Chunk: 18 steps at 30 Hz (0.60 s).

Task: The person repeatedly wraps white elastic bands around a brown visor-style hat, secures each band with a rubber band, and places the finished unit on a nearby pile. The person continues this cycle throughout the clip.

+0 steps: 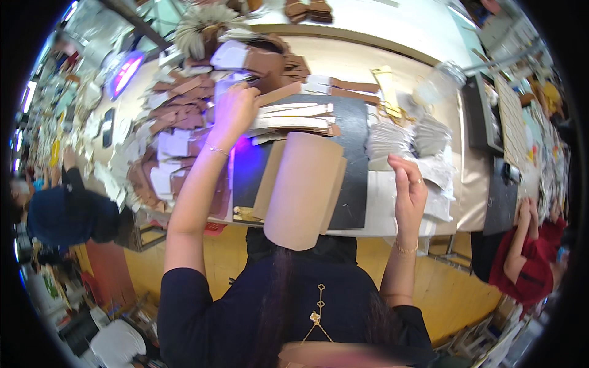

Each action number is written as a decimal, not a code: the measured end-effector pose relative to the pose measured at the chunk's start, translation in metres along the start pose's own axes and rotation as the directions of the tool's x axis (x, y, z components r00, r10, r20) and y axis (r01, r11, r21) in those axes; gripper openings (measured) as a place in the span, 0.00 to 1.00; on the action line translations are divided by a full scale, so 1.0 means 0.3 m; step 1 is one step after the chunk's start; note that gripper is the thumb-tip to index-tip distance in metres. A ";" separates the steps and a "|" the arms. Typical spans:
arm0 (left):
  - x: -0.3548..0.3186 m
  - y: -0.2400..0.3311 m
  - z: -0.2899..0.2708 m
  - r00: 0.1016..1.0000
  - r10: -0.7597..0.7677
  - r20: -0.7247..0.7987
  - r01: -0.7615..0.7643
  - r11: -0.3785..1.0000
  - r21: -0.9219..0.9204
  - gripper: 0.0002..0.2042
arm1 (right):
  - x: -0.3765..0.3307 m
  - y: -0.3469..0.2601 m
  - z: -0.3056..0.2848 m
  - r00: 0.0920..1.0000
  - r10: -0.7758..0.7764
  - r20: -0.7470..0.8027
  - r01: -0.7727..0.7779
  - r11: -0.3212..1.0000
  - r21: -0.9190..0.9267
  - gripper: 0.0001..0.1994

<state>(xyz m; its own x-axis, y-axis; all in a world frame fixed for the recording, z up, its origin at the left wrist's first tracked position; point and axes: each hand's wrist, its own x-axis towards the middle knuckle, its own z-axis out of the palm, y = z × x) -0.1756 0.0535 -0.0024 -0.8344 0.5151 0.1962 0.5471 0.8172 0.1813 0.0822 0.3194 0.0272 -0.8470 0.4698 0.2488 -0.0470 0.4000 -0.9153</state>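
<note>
My left hand (238,109) reaches over the far edge of a black board, its fingers closed at the end of a flat brown strip (279,95). Right below that strip lies a fanned stack of white-and-brown strips (294,118) on the black board (353,196). A curved beige sheet (304,184) rests over the board's near edge and hangs toward my lap, with flat tan pieces beneath it. Raised beside the board, my right hand (410,190) is open and holds nothing. It is nearest to the bundles of thin whitish pieces (389,142).
Piles of brown and white cut pieces (175,141) cover the table's left side. A glowing purple lamp (127,73) stands at far left. A clear plastic container (438,83) and a dark box (481,113) are at right. People sit at both sides.
</note>
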 end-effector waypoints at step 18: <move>0.106 0.046 0.069 0.938 -0.182 0.294 0.158 0.982 0.104 0.12 | 0.439 0.375 -0.023 0.978 0.180 0.104 -0.027 0.609 -0.793 0.06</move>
<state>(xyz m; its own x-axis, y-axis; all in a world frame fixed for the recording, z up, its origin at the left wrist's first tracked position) -0.1961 0.0864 -0.0135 -0.9024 0.4102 -0.1321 0.3981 0.9108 0.1093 -0.0308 0.4317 -0.0409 -0.8922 0.4494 0.0459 0.4143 0.8545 -0.3132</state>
